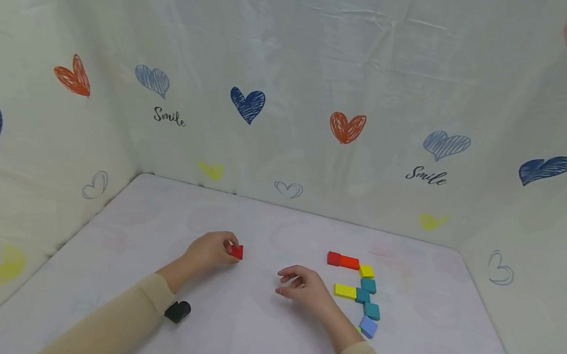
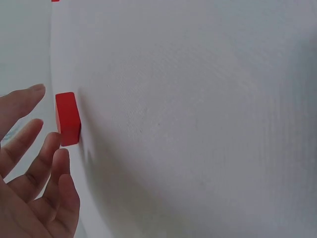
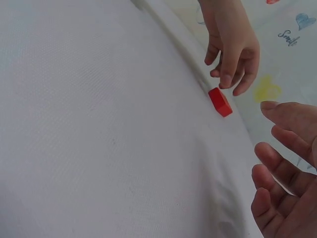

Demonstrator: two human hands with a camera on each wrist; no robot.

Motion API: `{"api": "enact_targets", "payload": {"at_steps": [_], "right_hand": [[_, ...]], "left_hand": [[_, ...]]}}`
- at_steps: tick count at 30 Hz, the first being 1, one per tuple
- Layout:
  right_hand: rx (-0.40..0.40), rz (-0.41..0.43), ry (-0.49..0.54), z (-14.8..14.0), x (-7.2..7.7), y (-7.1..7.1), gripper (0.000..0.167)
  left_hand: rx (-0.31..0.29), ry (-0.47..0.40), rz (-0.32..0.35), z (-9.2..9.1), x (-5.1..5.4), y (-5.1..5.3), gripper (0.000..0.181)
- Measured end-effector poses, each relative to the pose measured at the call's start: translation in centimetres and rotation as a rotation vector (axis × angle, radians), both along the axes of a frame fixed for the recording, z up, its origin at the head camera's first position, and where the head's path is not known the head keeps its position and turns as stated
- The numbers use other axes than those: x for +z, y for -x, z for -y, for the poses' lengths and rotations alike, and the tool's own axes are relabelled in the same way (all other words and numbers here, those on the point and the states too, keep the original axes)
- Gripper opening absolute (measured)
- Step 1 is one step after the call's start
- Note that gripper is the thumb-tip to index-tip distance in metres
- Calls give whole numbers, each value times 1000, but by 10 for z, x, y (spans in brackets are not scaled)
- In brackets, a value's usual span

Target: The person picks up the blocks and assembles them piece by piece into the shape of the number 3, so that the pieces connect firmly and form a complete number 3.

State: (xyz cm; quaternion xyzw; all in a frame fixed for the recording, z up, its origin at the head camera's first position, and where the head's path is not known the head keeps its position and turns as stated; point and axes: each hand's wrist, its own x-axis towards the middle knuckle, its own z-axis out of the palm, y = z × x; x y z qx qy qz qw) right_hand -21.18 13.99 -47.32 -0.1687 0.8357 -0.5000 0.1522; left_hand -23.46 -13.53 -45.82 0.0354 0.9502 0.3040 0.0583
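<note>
A small red block (image 1: 237,252) stands on the white tabletop, left of the middle. Beside it is my left hand (image 1: 211,248). In the left wrist view, the left thumb and fingers are spread apart near the red block (image 2: 69,119), not closed round it. The right wrist view also shows the left fingertips right by the red block (image 3: 220,102); whether they touch it I cannot tell. My right hand (image 1: 305,286) hovers over the table between that block and a line of coloured blocks, its fingers loosely bent around nothing.
On the right of the table, a line of blocks runs front to back: red blocks (image 1: 349,262), a yellow block (image 1: 366,271), several teal blocks (image 1: 371,311) and a blue block (image 1: 368,327). Another yellow block (image 1: 345,291) juts left. A green edge is mostly hidden by the right forearm.
</note>
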Motion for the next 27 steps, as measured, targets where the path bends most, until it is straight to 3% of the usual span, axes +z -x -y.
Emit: {"api": "enact_targets", "payload": {"at_steps": [8,15,27], "right_hand": [[6,22,-30,4,1,-5,35],[18,32,-37,6,2,-7,33],[29,23,-37,7,0,-10,31]], "left_hand": [[0,-3,17,9,-8,7,28],[-47,11,-11,14,-14,14,32],[-85,66,-34,12,-15,20,30]]}}
